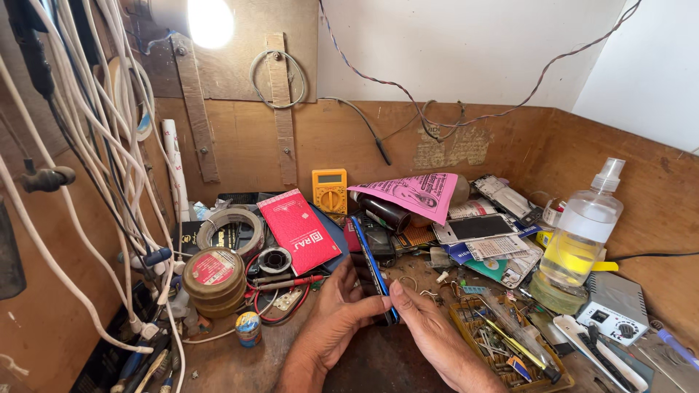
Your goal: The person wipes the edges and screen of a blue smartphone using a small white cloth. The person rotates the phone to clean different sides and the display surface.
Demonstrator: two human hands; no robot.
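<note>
Item: phone (pixel 371 263), blue-edged, dark. We hold it on edge between both hands, low at the middle of the bench, just above the wood. Our left hand (pixel 336 306) is wrapped about its lower back; our right hand (pixel 422 320) pinches the near edge with thumb and fingertips. We judge this grip is meant to turn the thin side up for inspection.

Surface: wooden bench (pixel 378 364), crowded.
- Left: solder spool (pixel 213 275), tape roll (pixel 231 225), red packet (pixel 299 229), white cables (pixel 109 145) hanging.
- Middle back: yellow multimeter (pixel 330 191), pink leaflet (pixel 412 195).
- Right: spray bottle (pixel 582 233) of yellow liquid, a second phone (pixel 475 228) lying flat, parts tray (pixel 502 342), small grey unit (pixel 615 309) with a dial.

Room: wooden back panel (pixel 349 138), white wall (pixel 466 51) above, lamp (pixel 207 20) lit at upper left.
</note>
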